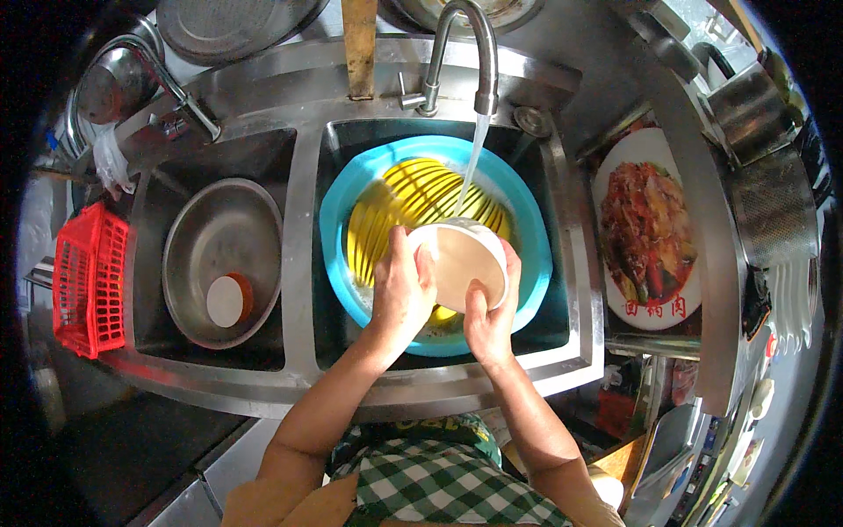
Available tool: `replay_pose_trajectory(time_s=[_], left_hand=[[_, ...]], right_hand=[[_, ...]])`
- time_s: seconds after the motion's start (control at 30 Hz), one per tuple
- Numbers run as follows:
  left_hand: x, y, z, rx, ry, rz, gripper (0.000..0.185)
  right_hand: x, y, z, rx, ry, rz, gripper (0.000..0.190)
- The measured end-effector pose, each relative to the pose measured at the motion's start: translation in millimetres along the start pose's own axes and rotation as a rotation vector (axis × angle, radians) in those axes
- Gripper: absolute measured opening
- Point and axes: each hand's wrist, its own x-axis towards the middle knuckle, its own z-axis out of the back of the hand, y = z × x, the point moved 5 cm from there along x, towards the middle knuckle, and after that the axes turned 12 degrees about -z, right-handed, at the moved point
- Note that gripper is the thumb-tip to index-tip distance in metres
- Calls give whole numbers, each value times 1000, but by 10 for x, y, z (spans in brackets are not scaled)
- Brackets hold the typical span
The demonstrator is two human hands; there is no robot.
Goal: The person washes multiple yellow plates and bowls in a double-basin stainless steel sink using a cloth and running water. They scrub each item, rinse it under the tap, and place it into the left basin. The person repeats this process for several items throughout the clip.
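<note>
Between my two hands a bowl with a white rim and a beige inside point(454, 263) is held tilted. My left hand point(403, 283) grips its left side, and my right hand point(490, 306) holds the right side with the thumb over the rim. Beneath it a light-blue plastic basin point(535, 263) stands in the right-hand sink. Rows of yellow dishes point(421, 188) lie in water in the basin. Water point(475, 155) runs from a curved metal faucet point(485, 66) down behind the bowl's far rim; where it lands is partly hidden.
In the left sink a metal basin point(227, 204) holds a small white-and-orange round object point(225, 302). A red plastic basket point(92, 280) stands at the left edge. A second faucet point(191, 109) rises behind. Right of the sinks lies a picture of a food dish point(649, 230). Metal containers point(751, 118) hang further right.
</note>
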Motion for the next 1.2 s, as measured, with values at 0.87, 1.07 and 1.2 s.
replay_pose_trajectory(time_s=[0.87, 1.07, 1.2], left_hand=[[-31, 110, -87, -167, 72, 158, 51], [-42, 92, -115, -305, 142, 220, 51], [-35, 123, -84, -121, 55, 125, 45]], right_hand=[[23, -73, -14, -87, -46, 118, 60], [43, -52, 16, -34, -87, 145, 60], [19, -123, -19, -18, -118, 87, 60]])
